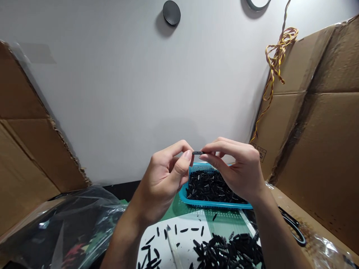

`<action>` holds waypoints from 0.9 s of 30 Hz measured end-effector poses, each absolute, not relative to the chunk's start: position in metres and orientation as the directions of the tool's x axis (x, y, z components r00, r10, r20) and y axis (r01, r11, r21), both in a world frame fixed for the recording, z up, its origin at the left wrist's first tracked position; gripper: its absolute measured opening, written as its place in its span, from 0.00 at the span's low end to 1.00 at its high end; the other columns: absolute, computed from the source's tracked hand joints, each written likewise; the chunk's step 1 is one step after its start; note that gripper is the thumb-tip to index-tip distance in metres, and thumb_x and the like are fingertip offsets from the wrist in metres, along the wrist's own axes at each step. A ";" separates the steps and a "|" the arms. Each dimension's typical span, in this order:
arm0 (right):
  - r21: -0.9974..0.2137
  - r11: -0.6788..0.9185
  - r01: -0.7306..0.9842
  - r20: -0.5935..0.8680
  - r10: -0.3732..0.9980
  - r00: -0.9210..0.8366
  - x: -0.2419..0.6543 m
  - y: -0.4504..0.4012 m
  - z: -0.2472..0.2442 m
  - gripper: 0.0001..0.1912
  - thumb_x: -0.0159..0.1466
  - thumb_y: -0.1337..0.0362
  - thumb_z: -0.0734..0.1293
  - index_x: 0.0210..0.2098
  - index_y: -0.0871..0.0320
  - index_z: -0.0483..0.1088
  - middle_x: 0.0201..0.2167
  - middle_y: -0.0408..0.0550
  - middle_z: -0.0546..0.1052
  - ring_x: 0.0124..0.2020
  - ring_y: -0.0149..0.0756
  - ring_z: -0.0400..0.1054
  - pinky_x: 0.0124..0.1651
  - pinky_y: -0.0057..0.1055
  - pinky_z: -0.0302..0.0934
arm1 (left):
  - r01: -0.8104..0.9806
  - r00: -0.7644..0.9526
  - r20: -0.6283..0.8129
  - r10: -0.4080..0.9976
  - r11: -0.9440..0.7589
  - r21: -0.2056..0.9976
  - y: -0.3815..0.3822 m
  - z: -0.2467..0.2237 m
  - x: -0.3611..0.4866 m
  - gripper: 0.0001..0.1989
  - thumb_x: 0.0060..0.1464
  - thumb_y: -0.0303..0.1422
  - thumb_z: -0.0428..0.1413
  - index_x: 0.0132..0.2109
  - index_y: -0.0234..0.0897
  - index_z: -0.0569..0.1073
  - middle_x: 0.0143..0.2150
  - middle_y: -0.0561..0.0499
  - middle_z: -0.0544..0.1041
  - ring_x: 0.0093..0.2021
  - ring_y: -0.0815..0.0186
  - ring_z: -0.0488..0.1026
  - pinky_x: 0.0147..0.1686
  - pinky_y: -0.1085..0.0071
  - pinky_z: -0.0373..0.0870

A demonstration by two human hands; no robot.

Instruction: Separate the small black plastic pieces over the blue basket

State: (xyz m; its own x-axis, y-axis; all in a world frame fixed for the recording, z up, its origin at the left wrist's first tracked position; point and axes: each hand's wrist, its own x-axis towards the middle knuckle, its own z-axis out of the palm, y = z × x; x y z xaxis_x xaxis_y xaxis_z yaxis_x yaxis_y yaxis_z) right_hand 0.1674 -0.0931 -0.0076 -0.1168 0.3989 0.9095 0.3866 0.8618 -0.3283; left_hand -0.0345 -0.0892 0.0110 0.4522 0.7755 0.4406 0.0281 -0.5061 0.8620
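Observation:
Between my two hands is a small, slim black piece (198, 152), held level above the work surface. My left hand (168, 175) pinches its left end between thumb and forefinger. At its right end, the thumb and fingertips of my right hand (235, 162) close on it. Behind and below my hands sits a blue plastic basket (215, 204) full of similar black pieces (206, 185). My right hand hides part of the basket. What kind of part the piece is, I cannot make out.
A heap of black pieces (230, 250) lies in front, with others scattered on a white sheet (165, 239) beside a thin pale pen-like tool (174, 248). Clear plastic (64, 228) is at left, black-handled scissors (293, 224) at right. Cardboard walls (322, 112) flank both sides.

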 end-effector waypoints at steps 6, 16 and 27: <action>-0.325 0.863 0.387 0.907 0.400 -0.130 0.166 -0.094 -0.008 0.03 0.72 0.68 0.73 0.40 0.56 0.80 0.30 0.41 0.78 0.30 0.30 0.69 0.35 0.32 0.65 | 0.032 0.456 0.429 0.780 -0.496 0.868 -0.088 0.011 -0.034 0.19 0.74 0.45 0.54 0.36 0.38 0.70 0.23 0.61 0.56 0.20 0.78 0.53 0.18 0.82 0.50; -0.453 0.635 0.625 0.675 0.702 -0.224 0.176 -0.079 -0.016 0.14 0.76 0.58 0.67 0.35 0.54 0.78 0.27 0.41 0.77 0.27 0.31 0.66 0.32 0.32 0.60 | -0.067 0.436 0.308 0.846 -0.311 0.948 -0.087 0.018 -0.030 0.18 0.73 0.46 0.52 0.36 0.40 0.69 0.18 0.61 0.58 0.16 0.78 0.47 0.13 0.84 0.47; -0.579 0.686 0.441 0.660 0.712 -0.240 0.160 -0.090 -0.009 0.10 0.75 0.60 0.69 0.39 0.54 0.80 0.31 0.42 0.80 0.31 0.32 0.71 0.34 0.32 0.63 | 0.014 0.353 0.200 0.914 -0.218 0.976 -0.086 0.022 -0.031 0.24 0.69 0.57 0.47 0.55 0.45 0.70 0.18 0.59 0.69 0.12 0.75 0.49 0.11 0.82 0.45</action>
State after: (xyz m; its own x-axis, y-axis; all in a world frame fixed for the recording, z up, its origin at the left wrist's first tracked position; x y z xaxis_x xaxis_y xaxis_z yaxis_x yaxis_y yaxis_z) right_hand 0.1603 -0.0902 -0.0094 -0.2402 0.7117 0.6601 0.4408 0.6858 -0.5790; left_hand -0.0309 -0.0860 0.0216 0.3526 0.9142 0.1997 0.0136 -0.2184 0.9758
